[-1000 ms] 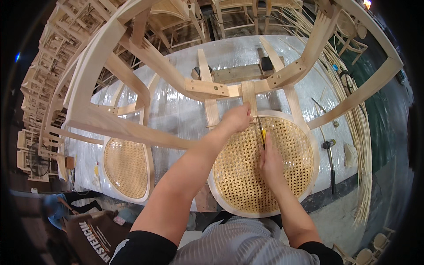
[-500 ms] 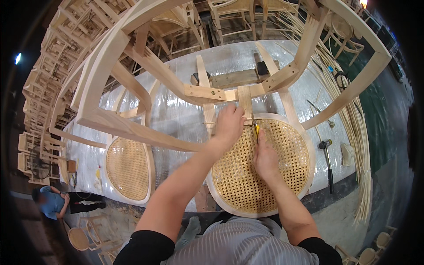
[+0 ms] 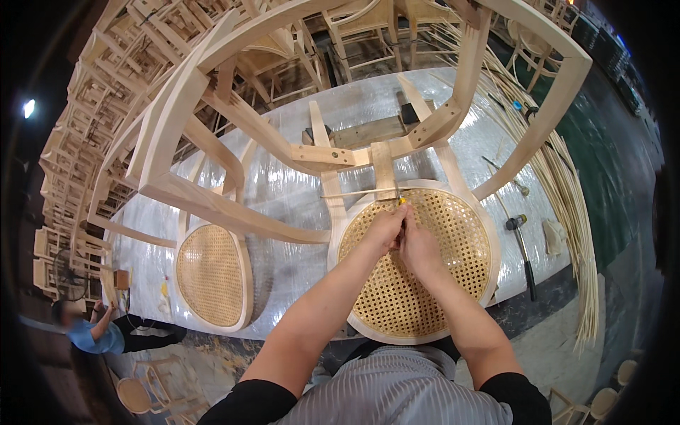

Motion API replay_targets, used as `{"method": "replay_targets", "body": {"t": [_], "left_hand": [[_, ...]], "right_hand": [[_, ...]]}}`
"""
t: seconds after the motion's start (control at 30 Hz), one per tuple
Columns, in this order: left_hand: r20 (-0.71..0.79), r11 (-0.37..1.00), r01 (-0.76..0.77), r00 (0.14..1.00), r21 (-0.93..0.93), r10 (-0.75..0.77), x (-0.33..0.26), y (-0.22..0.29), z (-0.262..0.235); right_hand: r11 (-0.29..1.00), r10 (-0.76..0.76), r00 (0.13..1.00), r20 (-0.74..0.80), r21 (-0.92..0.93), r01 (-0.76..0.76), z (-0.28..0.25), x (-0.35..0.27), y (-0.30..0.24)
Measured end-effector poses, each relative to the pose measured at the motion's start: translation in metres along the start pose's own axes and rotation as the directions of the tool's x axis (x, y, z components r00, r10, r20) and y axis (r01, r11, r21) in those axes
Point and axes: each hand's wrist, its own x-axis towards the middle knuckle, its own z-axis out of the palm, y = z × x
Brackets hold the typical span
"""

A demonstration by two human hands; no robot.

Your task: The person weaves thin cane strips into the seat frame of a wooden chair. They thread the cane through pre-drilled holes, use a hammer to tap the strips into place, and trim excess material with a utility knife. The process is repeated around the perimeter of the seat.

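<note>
A round chair seat of woven cane [image 3: 460,244] with a pale wooden rim lies before me, part of an upturned chair frame [image 3: 248,212]. Over its far half, my two hands meet. My right hand [image 3: 422,253] is closed around a small yellow-handled tool [image 3: 402,201], whose thin tip points at the seat's far rim. Against it my left hand [image 3: 386,228] is closed too, its fingertips at the tool's handle. A thin cane strip [image 3: 358,192] runs leftward from the tip, past the wooden block [image 3: 382,170] at the rim.
Left of the seat lies a second cane seat [image 3: 212,276]. A hammer [image 3: 520,241] and a pale cloth-like piece [image 3: 553,236] rest on the plastic-covered table [image 3: 283,283]. Long cane strips [image 3: 577,234] hang over the right side. Stacked chairs fill the back left; a person [image 3: 103,333] stands at lower left.
My left hand has come back from the strip near the block to the tool, beside my right hand. The strip's right end now lies free of my left fingers. My view has shifted slightly.
</note>
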Motion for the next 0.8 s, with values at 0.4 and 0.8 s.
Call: {"method": "replay_targets", "body": {"t": [0.4, 0.8], "left_hand": [[-0.07, 0.994, 0.007, 0.997, -0.109, -0.015, 0.005, -0.009, 0.001], [0.034, 1.0, -0.009, 0.999, -0.006, 0.009, 0.013, -0.02, -0.008]], "right_hand": [[0.995, 0.029, 0.997, 0.068, -0.101, -0.022, -0.022, 0.002, -0.018], [0.995, -0.004, 1.0, 0.02, -0.097, 0.006, -0.014, 0.0, -0.014]]}}
